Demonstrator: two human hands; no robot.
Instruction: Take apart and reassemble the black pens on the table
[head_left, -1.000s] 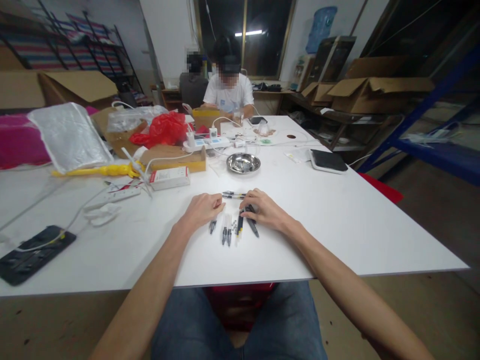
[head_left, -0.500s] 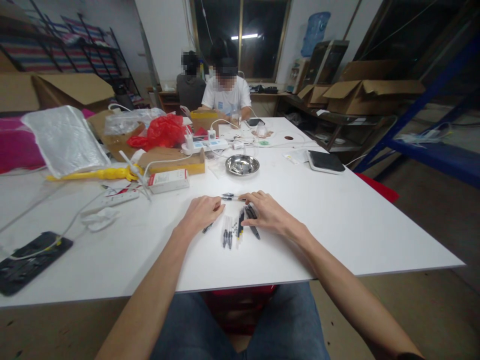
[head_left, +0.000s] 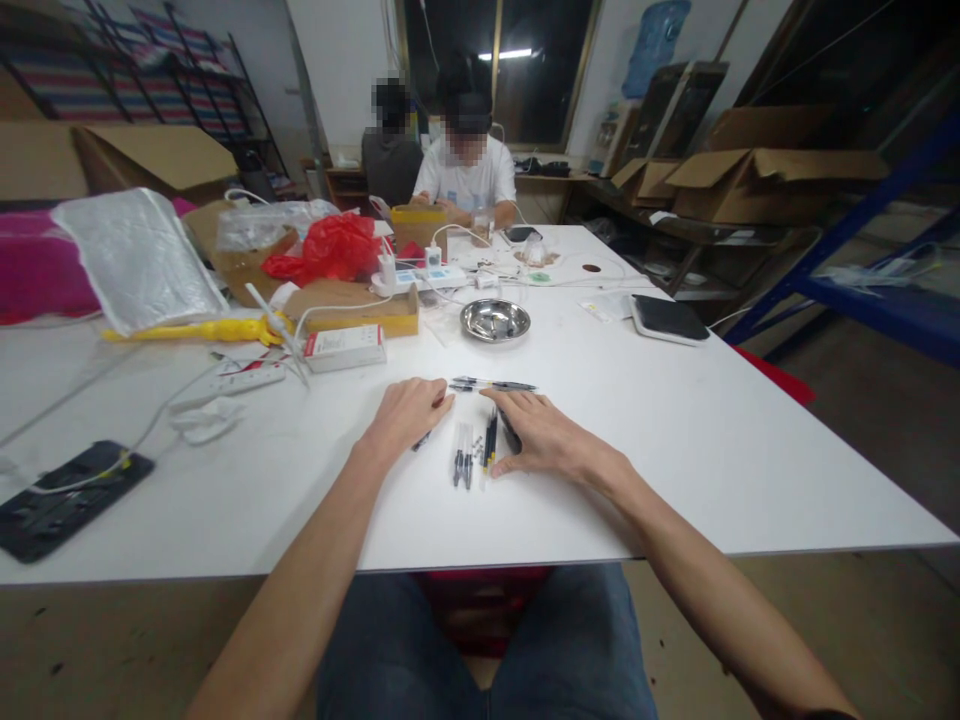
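Our pens (head_left: 472, 455) lie at lower centre of the frame on the white table (head_left: 675, 470), between our two hands. They form a short upright cluster with tiny parts (head_left: 477, 450) beside it, and two more pens (head_left: 493, 384) lie crosswise just above our fingertips. Our right hand (head_left: 544, 435) is spread palm down, its fingers arched over a dark pen (head_left: 510, 432) partly hidden beneath them; we cannot tell whether they grip it. Our left hand (head_left: 409, 418) rests loosely curled, holding nothing we can see, with a pen tip (head_left: 421, 441) just beside it. Further up, at centre, sits a steel bowl (head_left: 495, 320). A white box (head_left: 345, 348) and a red bag (head_left: 330, 250) lie to its left, and a power strip (head_left: 416, 279) lies behind it. At upper centre, a co-worker (head_left: 465, 175) sits at the far end of the table.
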